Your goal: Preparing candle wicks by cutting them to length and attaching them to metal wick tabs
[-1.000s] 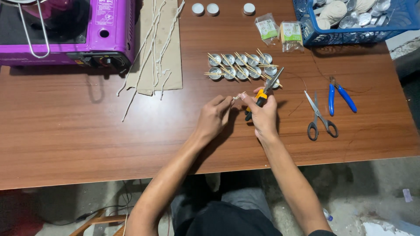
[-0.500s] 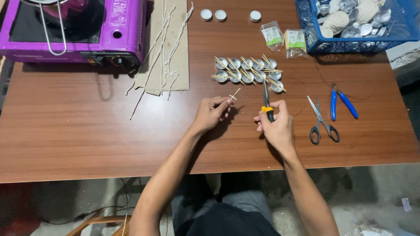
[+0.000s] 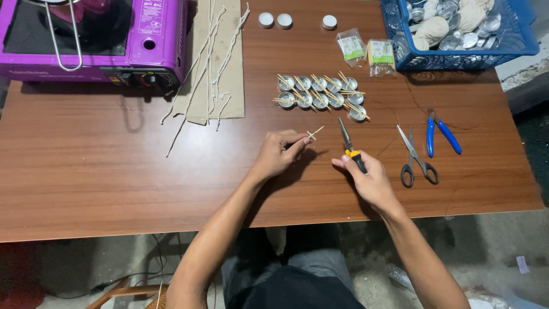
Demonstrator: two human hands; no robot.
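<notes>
My left hand [image 3: 279, 152] rests on the wooden table [image 3: 114, 171] and pinches a short wooden stick with a white wick piece [image 3: 312, 134] at its tip. My right hand [image 3: 369, 177] lies a little to the right and grips the yellow-and-black handle of a pair of long-nose pliers [image 3: 350, 146], whose jaws point away from me. Just beyond both hands sits a cluster of several small metal cups [image 3: 320, 94] with sticks laid across them.
Scissors [image 3: 416, 157] and blue-handled pliers [image 3: 439, 134] lie to the right. A purple portable stove [image 3: 91, 40] stands at the back left beside cardboard with white wicks [image 3: 214, 57]. A blue basket [image 3: 463, 28] of metal cups, two small packets [image 3: 366, 48] and three white tealights [image 3: 286, 20] are at the back.
My hands have separated: the right one drew the pliers off to the right and down onto the table, while the left one keeps the stick and wick.
</notes>
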